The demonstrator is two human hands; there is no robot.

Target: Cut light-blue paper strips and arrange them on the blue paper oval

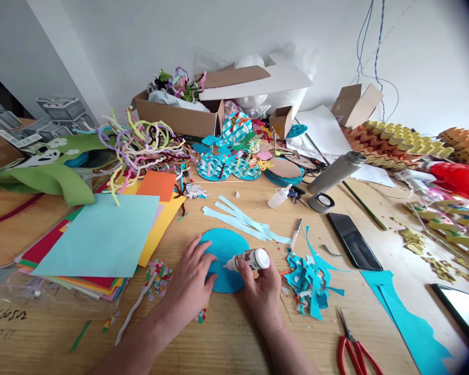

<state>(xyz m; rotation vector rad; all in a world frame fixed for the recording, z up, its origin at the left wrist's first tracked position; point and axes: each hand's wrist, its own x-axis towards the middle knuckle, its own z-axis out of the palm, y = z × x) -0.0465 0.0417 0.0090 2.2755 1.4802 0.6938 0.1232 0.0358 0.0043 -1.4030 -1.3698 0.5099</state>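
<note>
A flat blue disc lies on the wooden table in front of me. My left hand rests on its left edge, fingers apart, with nothing held. My right hand is wrapped round a white glue bottle, which is tilted with its nozzle pointing left, low over the disc. Whether the nozzle touches the disc I cannot tell. Behind the disc lie pale blue paper strips. Blue paper scraps are heaped to the right of my right hand.
Coloured paper sheets are stacked at the left. Red-handled pliers lie at the front right, near a black phone. A grey flask and a small bottle stand or lean farther back. Pipe cleaners are piled back left.
</note>
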